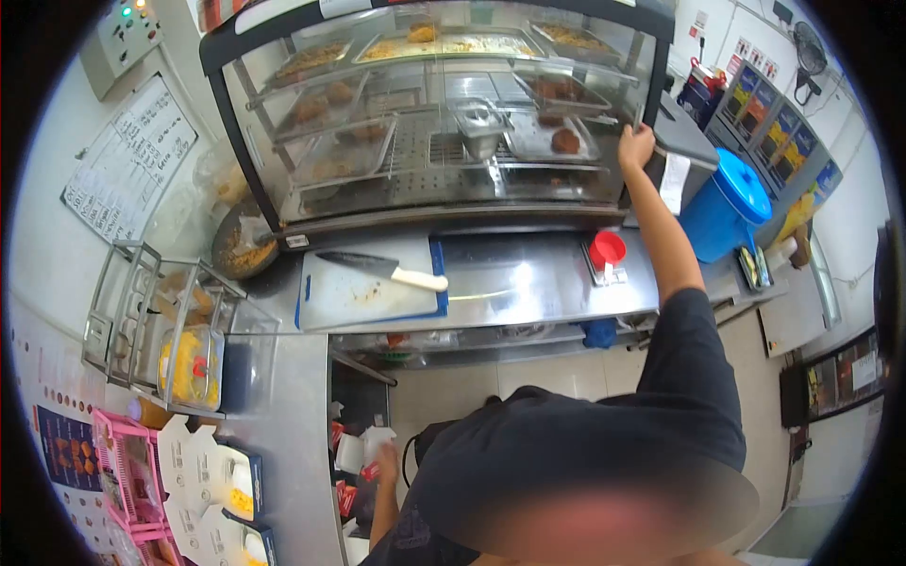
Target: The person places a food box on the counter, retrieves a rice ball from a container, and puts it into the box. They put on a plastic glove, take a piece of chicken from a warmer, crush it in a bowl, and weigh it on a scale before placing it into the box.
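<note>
My right hand (pixel 636 149) is closed on the door handle (pixel 639 113) at the right edge of a glass food warmer (pixel 437 212). Trays of fried food show behind its glass, along with a metal pan (pixel 479 127) and a tray (pixel 552 141) holding one brown piece. Low on the left, my left hand (pixel 385 469) is closed on a white-and-red paper packet (pixel 377 445), beside more white and red packaging on a shelf under the counter. Its exact kind is too small to make out.
A knife (pixel 377 267) lies on a white cutting board (pixel 349 300). Right of it are a red cup (pixel 607 249) and a blue lidded bucket (pixel 725 209). Open boxes (pixel 222 476) with rice and yellow food line the left counter, near a metal rack (pixel 156 325) and pink baskets (pixel 129 462).
</note>
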`<action>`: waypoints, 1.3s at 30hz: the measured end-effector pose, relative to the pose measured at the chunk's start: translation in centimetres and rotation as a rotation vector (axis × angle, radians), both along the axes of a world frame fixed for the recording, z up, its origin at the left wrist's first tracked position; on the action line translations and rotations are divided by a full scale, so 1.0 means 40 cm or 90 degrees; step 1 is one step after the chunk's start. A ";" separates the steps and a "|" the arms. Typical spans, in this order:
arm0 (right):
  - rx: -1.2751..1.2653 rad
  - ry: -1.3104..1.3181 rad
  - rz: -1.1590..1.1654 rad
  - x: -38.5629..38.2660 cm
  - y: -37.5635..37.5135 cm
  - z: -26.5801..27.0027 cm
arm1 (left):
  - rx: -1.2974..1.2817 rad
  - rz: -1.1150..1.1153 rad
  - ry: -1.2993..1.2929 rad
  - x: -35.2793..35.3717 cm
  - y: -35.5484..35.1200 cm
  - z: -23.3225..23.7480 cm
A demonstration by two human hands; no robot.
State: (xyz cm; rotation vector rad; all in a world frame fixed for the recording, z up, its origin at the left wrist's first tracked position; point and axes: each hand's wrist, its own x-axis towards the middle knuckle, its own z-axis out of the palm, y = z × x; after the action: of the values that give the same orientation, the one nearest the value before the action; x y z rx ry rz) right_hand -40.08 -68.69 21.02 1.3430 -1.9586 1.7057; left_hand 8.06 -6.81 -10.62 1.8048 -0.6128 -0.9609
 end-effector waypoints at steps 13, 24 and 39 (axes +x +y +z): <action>-0.007 0.018 0.235 0.284 0.106 0.013 | 0.160 -0.352 0.105 -0.259 -0.284 -0.015; 0.104 0.117 0.477 0.615 0.207 0.094 | 0.053 -0.579 0.131 -0.414 -0.610 0.033; 0.468 0.440 0.505 0.757 0.243 0.264 | 0.030 -0.744 0.134 -0.458 -0.722 0.058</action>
State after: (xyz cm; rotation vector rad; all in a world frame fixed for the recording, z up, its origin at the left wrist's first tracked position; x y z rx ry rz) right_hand -9.81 -58.97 31.60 2.7497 -1.7374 0.4250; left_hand -10.28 -35.71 -8.30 1.2558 -1.5719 -1.8852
